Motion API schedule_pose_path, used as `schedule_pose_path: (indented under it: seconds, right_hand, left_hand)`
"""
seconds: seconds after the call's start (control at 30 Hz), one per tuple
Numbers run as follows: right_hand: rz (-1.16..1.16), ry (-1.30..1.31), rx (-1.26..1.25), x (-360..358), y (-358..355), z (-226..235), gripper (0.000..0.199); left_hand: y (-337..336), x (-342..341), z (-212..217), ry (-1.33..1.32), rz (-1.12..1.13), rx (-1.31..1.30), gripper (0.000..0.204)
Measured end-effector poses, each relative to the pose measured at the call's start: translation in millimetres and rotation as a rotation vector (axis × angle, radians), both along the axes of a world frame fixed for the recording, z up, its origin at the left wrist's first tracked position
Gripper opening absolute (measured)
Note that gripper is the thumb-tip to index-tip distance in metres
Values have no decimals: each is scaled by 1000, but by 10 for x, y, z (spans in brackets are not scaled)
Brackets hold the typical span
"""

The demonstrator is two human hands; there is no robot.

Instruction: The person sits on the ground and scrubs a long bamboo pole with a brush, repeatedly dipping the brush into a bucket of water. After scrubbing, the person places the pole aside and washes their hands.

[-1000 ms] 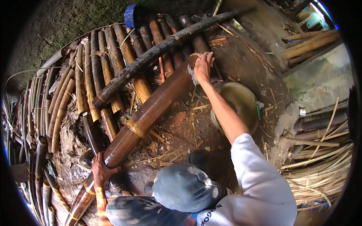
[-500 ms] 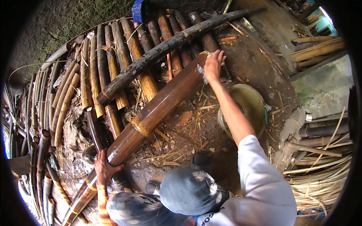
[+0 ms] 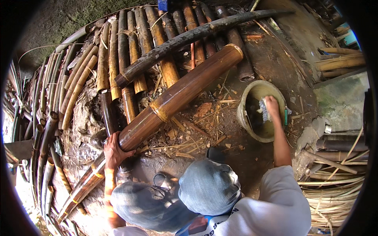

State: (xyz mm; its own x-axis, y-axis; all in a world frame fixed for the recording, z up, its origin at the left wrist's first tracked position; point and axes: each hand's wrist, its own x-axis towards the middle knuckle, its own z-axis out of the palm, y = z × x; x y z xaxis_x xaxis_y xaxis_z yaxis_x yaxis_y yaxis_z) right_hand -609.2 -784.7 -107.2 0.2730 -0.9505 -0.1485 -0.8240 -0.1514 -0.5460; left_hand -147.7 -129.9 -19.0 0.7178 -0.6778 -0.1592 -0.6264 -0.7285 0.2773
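A thick, wet brown bamboo pole (image 3: 193, 89) slants from the lower left up to the middle right, its upper part lying near other poles. My left hand (image 3: 114, 151) grips its lower part from above, thumb stretched out along the near side. Inside a round, dirty bucket (image 3: 245, 122) on the right is my right hand (image 3: 271, 105), fingers closed on a crumpled grey-white rag (image 3: 264, 112). The bucket appears to hold some murky water. Whether the rag touches the water I cannot tell.
Several bamboo lengths (image 3: 123, 51) lie side by side at the back left, with a long dark pole (image 3: 173, 43) across them. Split bamboo strips (image 3: 342, 196) are heaped at the lower right. Chips and leaves (image 3: 202, 109) litter the ground. A concrete block (image 3: 342, 94) stands at right.
My right hand has left the upper end of the bamboo pole and moved down and right into the bucket with the rag. My left hand stays on the pole.
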Motion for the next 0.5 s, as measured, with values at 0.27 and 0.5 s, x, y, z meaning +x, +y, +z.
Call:
schedule_pose_path:
  seconds: [0.27,0.5]
  right_hand:
    - [298,417,173,642,1075,-783,34]
    - [146,-1112,674,1611,1179,1076,38]
  left_hand:
    - [-70,6,445,151,22,-49,101]
    - [-891,404,116,609,124,-406,79]
